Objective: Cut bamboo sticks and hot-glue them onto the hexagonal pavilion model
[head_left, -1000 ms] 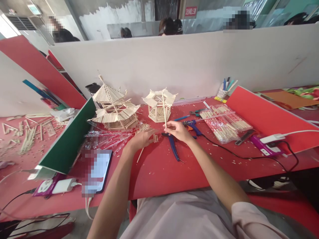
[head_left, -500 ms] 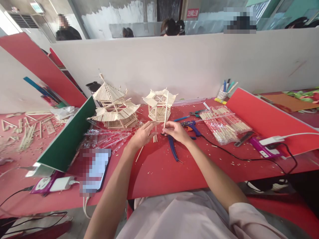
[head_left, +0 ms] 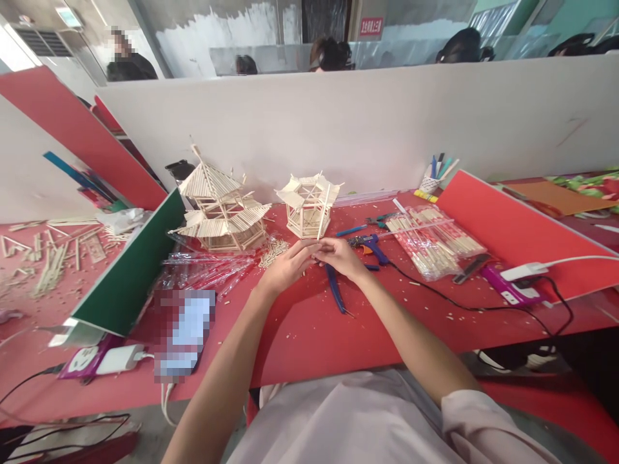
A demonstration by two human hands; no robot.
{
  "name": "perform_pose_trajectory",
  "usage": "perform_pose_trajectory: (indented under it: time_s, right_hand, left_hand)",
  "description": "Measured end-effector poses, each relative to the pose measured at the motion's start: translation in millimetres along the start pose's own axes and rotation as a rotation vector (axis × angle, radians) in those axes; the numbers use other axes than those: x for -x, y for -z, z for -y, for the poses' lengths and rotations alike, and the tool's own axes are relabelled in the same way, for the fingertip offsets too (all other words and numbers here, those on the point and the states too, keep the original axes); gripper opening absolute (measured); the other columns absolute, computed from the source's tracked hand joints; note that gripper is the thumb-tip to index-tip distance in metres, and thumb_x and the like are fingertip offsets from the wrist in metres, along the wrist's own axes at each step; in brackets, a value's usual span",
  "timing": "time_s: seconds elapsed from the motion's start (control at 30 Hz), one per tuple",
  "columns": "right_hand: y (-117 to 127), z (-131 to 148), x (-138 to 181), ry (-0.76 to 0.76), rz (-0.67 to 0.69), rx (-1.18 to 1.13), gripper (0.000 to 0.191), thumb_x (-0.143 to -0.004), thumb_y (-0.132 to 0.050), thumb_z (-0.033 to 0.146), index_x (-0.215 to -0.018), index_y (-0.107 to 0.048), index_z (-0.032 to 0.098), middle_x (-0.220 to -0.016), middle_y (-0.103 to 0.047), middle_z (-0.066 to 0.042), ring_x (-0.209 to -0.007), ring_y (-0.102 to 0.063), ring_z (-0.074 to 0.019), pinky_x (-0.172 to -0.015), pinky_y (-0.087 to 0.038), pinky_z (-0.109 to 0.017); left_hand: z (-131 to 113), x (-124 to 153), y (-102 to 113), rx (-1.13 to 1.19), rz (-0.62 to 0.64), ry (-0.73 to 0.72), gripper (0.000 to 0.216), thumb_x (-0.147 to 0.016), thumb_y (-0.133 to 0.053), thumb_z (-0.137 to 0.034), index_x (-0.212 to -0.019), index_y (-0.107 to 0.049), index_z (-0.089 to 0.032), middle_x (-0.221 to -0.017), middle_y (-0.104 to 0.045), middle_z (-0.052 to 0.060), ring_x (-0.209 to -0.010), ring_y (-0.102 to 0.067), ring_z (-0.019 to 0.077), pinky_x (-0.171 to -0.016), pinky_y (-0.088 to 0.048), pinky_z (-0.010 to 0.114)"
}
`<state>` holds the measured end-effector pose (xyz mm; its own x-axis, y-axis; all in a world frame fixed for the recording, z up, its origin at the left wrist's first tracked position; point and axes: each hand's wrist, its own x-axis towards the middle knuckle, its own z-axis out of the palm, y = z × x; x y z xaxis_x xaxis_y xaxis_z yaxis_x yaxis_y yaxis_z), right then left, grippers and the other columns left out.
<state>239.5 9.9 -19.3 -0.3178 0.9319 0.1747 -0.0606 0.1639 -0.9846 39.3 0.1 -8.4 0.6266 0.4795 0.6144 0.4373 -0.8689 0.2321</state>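
Both hands meet at mid-worktop, just in front of the small pavilion (head_left: 308, 205). My right hand (head_left: 340, 256) is closed on a thin stick (head_left: 323, 216), pinching its lower end; the stick leans up across the pavilion's right side. My left hand (head_left: 286, 265) has its fingertips against the right hand's, curled at the same spot; whether it grips the stick too I cannot tell. Step in hand, as I judge it: readying the stick before fitting. The next move calls for a light, steady pinch, since the stick is slender. Blue pliers (head_left: 335, 287) lie just under my right wrist and a glue gun (head_left: 367, 243) just beyond it; the tall pavilion (head_left: 220, 209) stands near on the left. Open red worktop (head_left: 300, 328) lies between my forearms.
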Motion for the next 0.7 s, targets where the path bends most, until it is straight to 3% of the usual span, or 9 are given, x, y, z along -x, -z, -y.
perform_pose_trajectory:
  time_s: [0.4, 0.5, 0.7]
  right_hand:
    - [4.1, 5.7, 3.6, 0.021, 0.043, 0.055, 0.037, -0.073, -0.08, 0.05, -0.087, -0.07, 0.018, -0.074, -0.072, -0.003, -0.065, -0.066, -0.0178, -0.062, -0.052, -0.029]
    - [3.6, 5.7, 2.9, 0.018, 0.002, 0.056, 0.038, -0.071, -0.082, 0.05, -0.087, -0.07, 0.018, -0.078, -0.074, -0.005, -0.07, -0.069, -0.0196, -0.065, -0.055, -0.03]
    - [1.5, 7.4, 3.5, 0.054, -0.07, 0.008, 0.034, -0.072, -0.082, 0.049, -0.084, -0.072, 0.019, -0.086, -0.076, -0.006, -0.077, -0.071, -0.0214, -0.074, -0.058, -0.035]
  left_hand:
    - [-0.3, 5.3, 0.4, -0.044, 0.091, 0.022, 0.041, -0.106, -0.042, -0.025, -0.147, -0.042, -0.03, -0.148, -0.053, 0.008, -0.132, -0.058, 0.0202, -0.108, -0.053, 0.037]
    - [-3.7, 1.3, 1.2, 0.006, 0.048, 0.079, 0.039, -0.105, -0.046, -0.028, -0.144, -0.045, -0.027, -0.147, -0.053, 0.01, -0.132, -0.057, 0.0211, -0.107, -0.052, 0.036]
    - [-7.8, -5.9, -0.4, 0.125, -0.041, 0.387, 0.035, -0.098, -0.06, -0.032, -0.131, -0.055, -0.021, -0.104, -0.073, 0.006, -0.092, -0.072, 0.0177, -0.087, -0.057, 0.03]
